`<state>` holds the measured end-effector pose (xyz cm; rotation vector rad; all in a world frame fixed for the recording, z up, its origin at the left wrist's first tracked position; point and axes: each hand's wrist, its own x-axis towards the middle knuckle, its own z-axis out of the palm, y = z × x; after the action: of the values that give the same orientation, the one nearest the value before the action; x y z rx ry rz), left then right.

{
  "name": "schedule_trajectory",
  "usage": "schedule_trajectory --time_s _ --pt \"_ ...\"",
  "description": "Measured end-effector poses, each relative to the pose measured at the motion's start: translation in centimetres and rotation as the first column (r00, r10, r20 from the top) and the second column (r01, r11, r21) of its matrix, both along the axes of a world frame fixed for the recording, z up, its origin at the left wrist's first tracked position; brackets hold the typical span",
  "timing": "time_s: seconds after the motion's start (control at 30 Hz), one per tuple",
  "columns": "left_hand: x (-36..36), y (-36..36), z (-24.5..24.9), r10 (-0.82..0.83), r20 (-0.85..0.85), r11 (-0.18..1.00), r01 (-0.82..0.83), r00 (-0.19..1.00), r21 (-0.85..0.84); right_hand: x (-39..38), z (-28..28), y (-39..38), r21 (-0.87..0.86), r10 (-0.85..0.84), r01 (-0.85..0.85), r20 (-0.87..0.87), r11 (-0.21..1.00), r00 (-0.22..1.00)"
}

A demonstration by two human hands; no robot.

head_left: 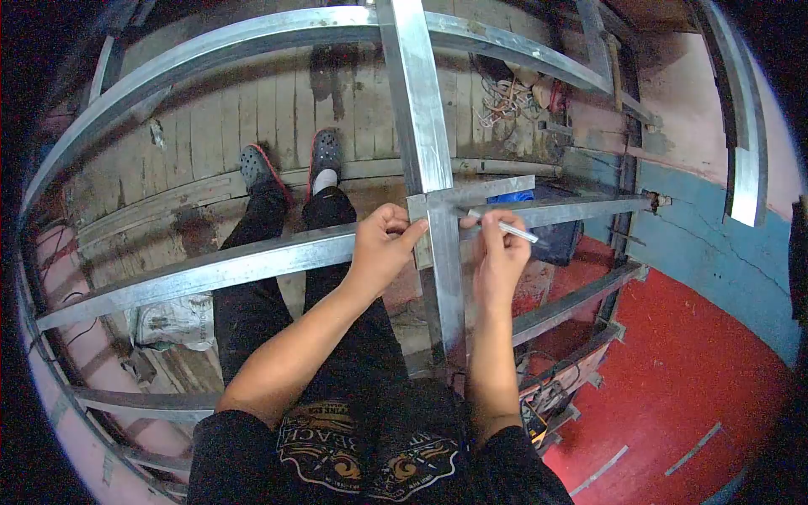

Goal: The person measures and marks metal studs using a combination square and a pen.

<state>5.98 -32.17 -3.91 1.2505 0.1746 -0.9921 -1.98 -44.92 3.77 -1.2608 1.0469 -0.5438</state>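
All fingers [394,220] curled: left channel [278,257], right pen [515,231].

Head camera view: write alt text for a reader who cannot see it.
Seen from above, a person's left hand grips the horizontal bar of a metal frame where it meets the vertical bar, while the right hand holds a slim silver tool beside that joint. Below the frame are the person's dark trousers, grey clogs and a worn plank floor.
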Motion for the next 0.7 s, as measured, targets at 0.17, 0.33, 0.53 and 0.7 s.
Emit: schedule_trajectory --time_s 0.17,0.33,0.53,0.7 --pt "-0.5 -0.1 -0.4 0.042 0.041 0.999 -0.041 0.998 -0.030 2.3 -0.4 -3.1 -0.487 0.175 -0.322 -0.322 0.812 0.930" --pt "-0.6 -0.1 -1.0 0.025 0.074 0.999 -0.023 0.997 -0.024 2.9 -0.8 -3.7 -0.459 0.196 -0.406 -0.439 0.790 0.877" --pt "-0.1 0.0 0.0 -0.008 0.059 1.000 0.008 0.998 -0.013 3.3 0.3 -3.5 -0.511 0.201 -0.567 -0.602 0.646 0.773" --pt "-0.1 0.0 -0.1 0.002 0.089 1.000 0.000 0.996 -0.014 3.8 -0.3 -2.6 -0.574 0.182 -0.552 -0.575 0.605 0.798"
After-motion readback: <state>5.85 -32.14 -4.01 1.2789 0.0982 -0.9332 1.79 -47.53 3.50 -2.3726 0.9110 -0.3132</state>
